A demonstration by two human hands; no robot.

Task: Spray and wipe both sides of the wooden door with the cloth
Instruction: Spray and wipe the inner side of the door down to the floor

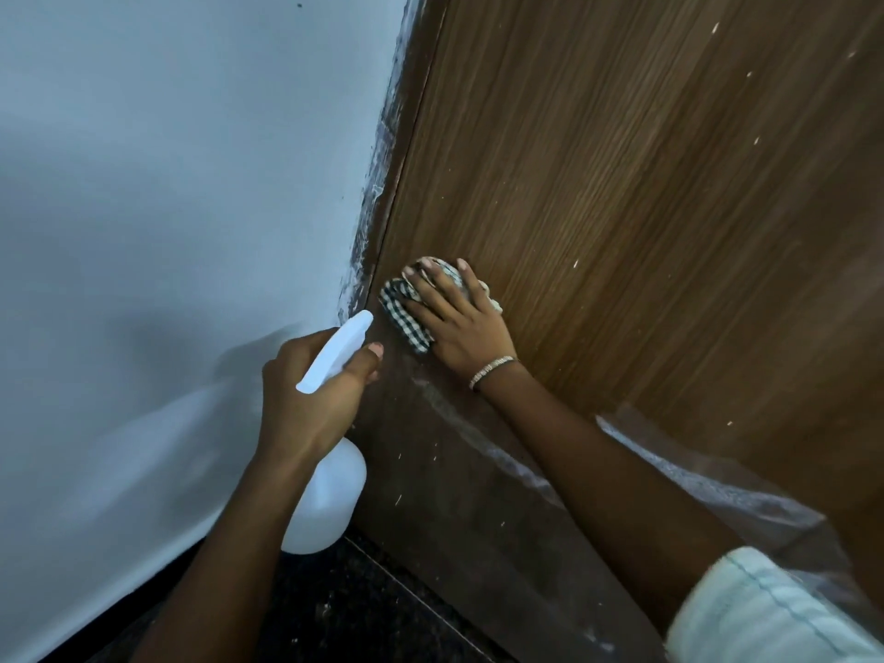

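Observation:
The wooden door point(622, 184) fills the right half of the view, brown with fine vertical grain and small white specks. My right hand point(459, 323) lies flat on it near its left edge, pressing a black-and-white checked cloth point(406, 313) against the wood. My left hand point(311, 390) grips the neck of a white spray bottle point(330, 500), its nozzle pointing up toward the door edge just left of the cloth. The bottle's body hangs below my fist.
A pale blue-white wall point(167, 232) meets the door on the left, with smeared white paint along the dark frame strip point(378, 193). The door's lower part point(454, 471) is darker with whitish streaks. Dark speckled floor point(335, 610) lies at the bottom.

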